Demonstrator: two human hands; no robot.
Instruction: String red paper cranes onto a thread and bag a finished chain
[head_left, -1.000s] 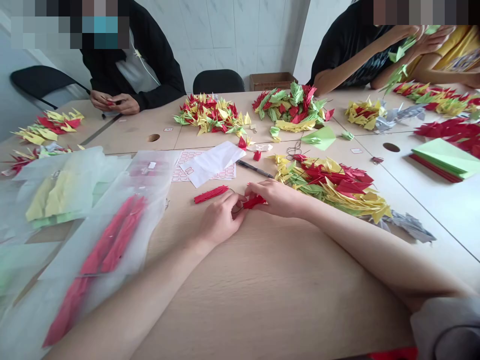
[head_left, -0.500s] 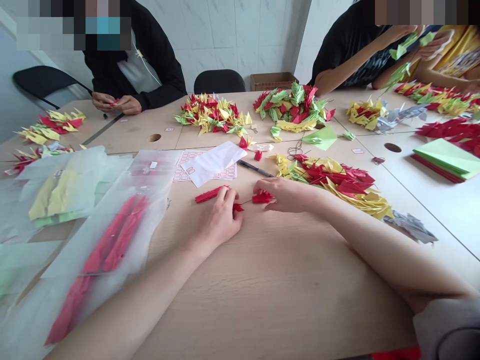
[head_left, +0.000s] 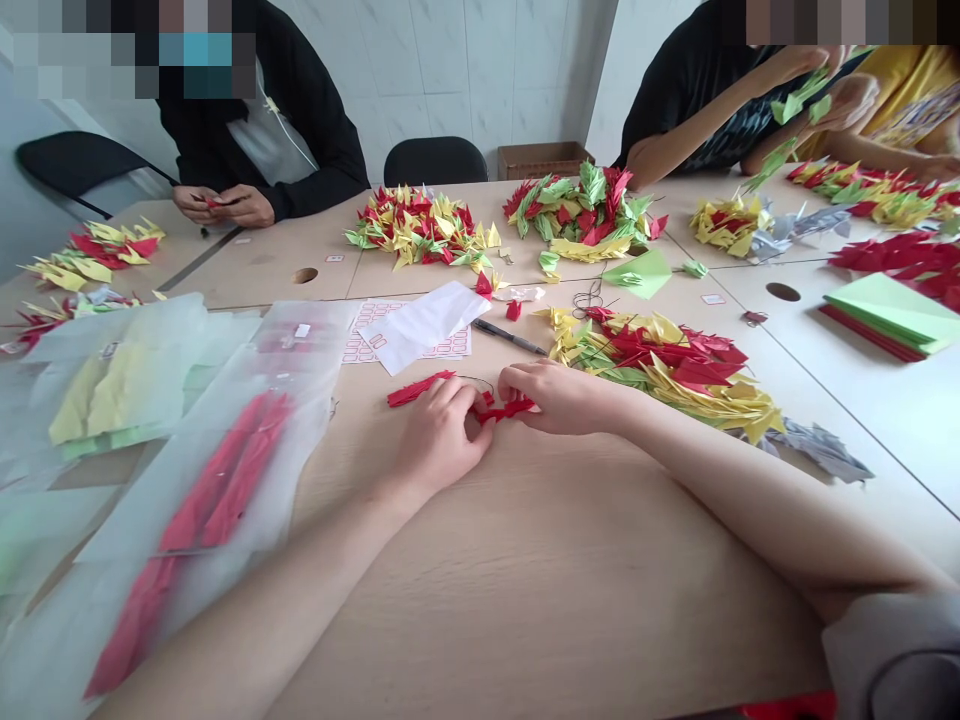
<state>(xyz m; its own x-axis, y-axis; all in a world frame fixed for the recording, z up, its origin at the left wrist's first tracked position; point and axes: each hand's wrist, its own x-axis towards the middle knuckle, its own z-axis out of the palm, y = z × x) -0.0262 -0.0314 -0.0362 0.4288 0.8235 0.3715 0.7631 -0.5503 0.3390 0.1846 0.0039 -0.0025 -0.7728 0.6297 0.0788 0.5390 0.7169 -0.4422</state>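
My left hand (head_left: 444, 432) and my right hand (head_left: 559, 396) are close together over the table, fingers closed. Between their fingertips stretches a small red folded paper crane (head_left: 511, 409), gripped at both ends; the fingers partly cover it. A dark thread (head_left: 480, 380) curves just behind the fingertips. Beside my left knuckles lies a tight row of red folded paper (head_left: 420, 388). A black pen (head_left: 511, 337) rests beyond my hands. To the right of my right hand is a heap of red, yellow and green folded paper cranes (head_left: 675, 360).
Plastic sleeves (head_left: 300, 420) holding red and yellow folded paper cover the left side. White paper (head_left: 427, 325) lies over label sheets. More crane heaps (head_left: 420, 230) stand farther back, and green paper squares (head_left: 896, 305) at right. Across the table, other people's hands (head_left: 225, 205) handle folded paper.
My right hand has moved left toward my left hand. The red paper pieces, earlier apart with thread between them, now meet between the fingertips of both hands.
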